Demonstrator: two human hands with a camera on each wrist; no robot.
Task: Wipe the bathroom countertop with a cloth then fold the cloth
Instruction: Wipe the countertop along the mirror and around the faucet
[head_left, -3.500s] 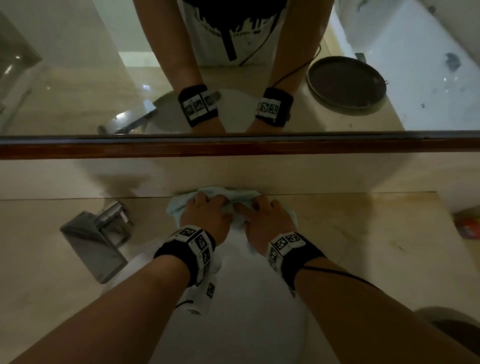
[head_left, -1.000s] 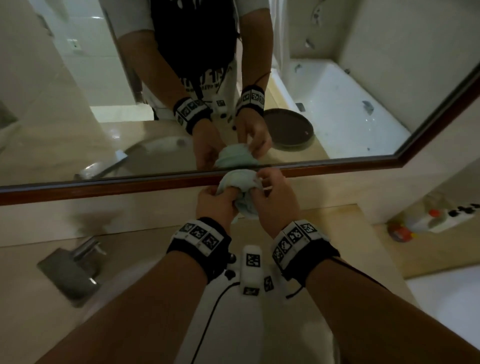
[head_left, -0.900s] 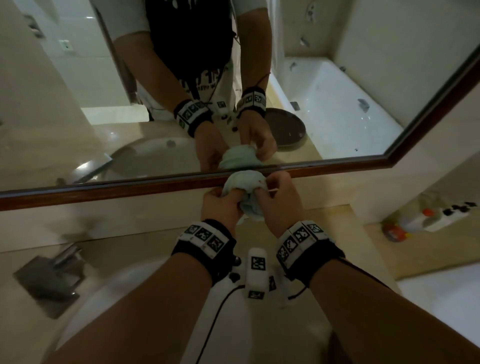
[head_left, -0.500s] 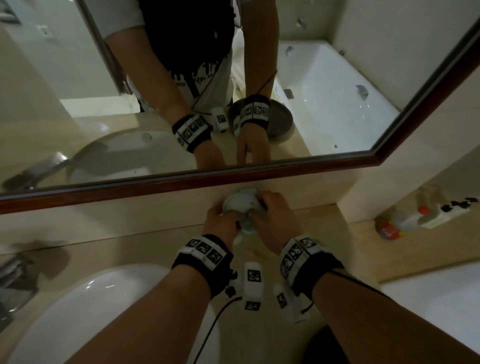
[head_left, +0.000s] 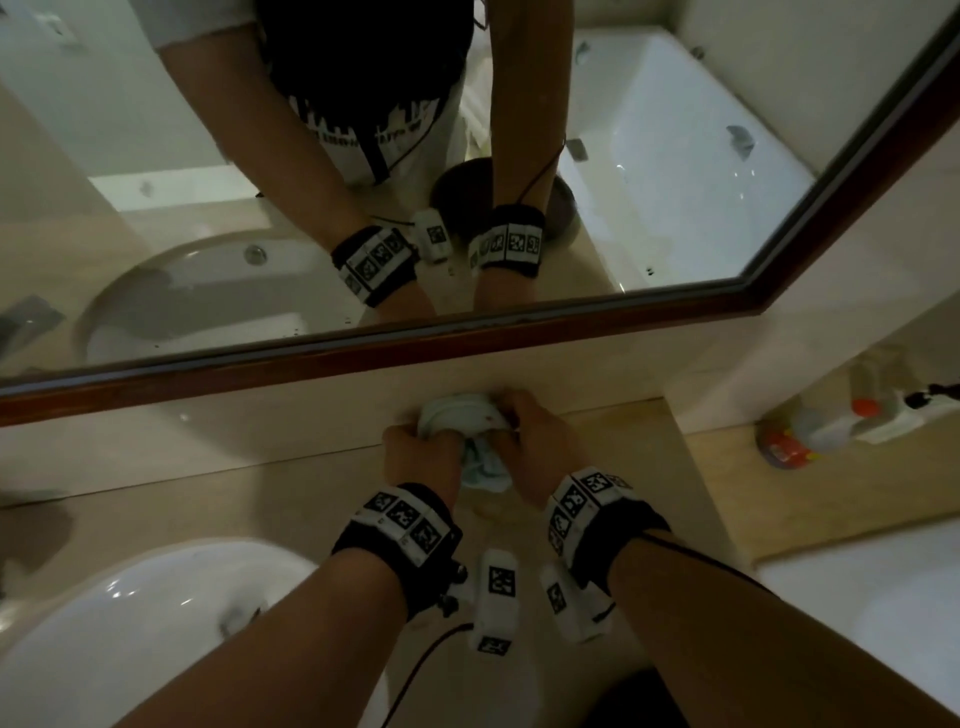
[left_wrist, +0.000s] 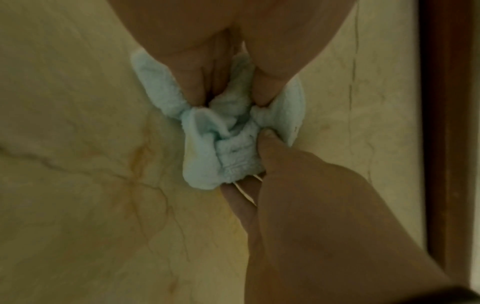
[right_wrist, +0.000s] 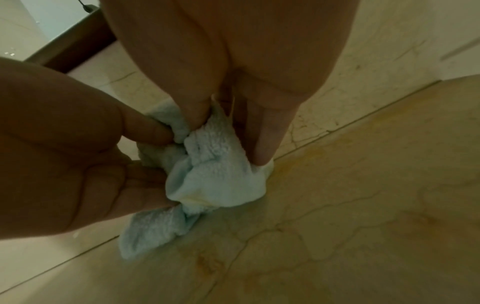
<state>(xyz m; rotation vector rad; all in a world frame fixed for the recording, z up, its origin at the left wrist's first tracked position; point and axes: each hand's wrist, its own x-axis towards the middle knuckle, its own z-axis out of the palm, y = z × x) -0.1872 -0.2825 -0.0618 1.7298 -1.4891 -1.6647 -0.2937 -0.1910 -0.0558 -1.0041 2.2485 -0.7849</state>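
A small light-blue terry cloth (head_left: 460, 421) is bunched up between both hands, just above the beige marble countertop (head_left: 260, 499) and close to the back wall, right of the sink. My left hand (head_left: 428, 441) pinches its left side, and my right hand (head_left: 519, 431) pinches its right side. In the left wrist view the left hand (left_wrist: 231, 97) grips crumpled folds of the cloth (left_wrist: 221, 152). In the right wrist view the thumb and fingers of the right hand (right_wrist: 228, 133) clamp the cloth (right_wrist: 215, 174), whose lower corner hangs toward the marble.
A white sink basin (head_left: 130, 623) lies at lower left. The mirror's dark wooden frame (head_left: 363, 358) runs along the wall above the hands. The countertop ends at right, with bottles (head_left: 810, 431) on the floor beyond it. A white bathtub rim (head_left: 883, 597) shows at lower right.
The hands lifted the cloth off the counter, bunched it at mirror-frame height, then lowered it to just above the counter. The head view has swung right, away from the faucet.
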